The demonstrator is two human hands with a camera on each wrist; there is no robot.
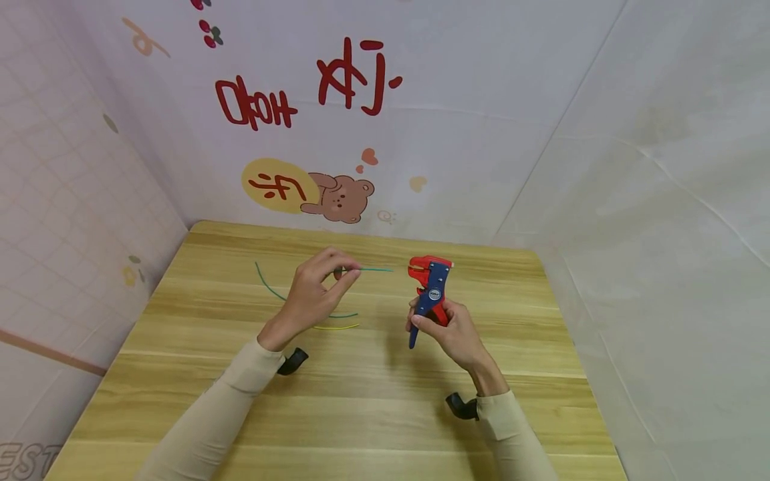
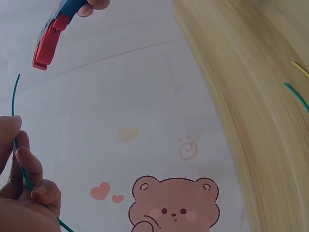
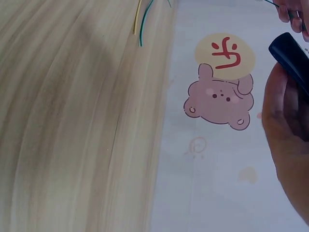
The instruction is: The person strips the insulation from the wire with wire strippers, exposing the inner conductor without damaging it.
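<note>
Between thumb and fingers, my left hand [image 1: 315,287] pinches a thin green wire [image 1: 377,270], whose free end points right toward a wire stripper. That wire stripper [image 1: 432,284], red and blue, is gripped by its handles in my right hand [image 1: 454,332], jaws facing left. A gap separates the wire's tip from the jaws; the left wrist view shows the wire [image 2: 14,99] apart from the red head [image 2: 47,46]. Only a dark handle end [image 3: 292,55] of the tool appears in the right wrist view.
Beneath my left hand, a green wire end [image 1: 345,315] and a yellow wire [image 1: 339,327] lie on the wood-grain table [image 1: 361,414]. A green curve [image 1: 267,285] shows left of the hand. White printed walls [image 1: 457,133] stand behind and beside the table.
</note>
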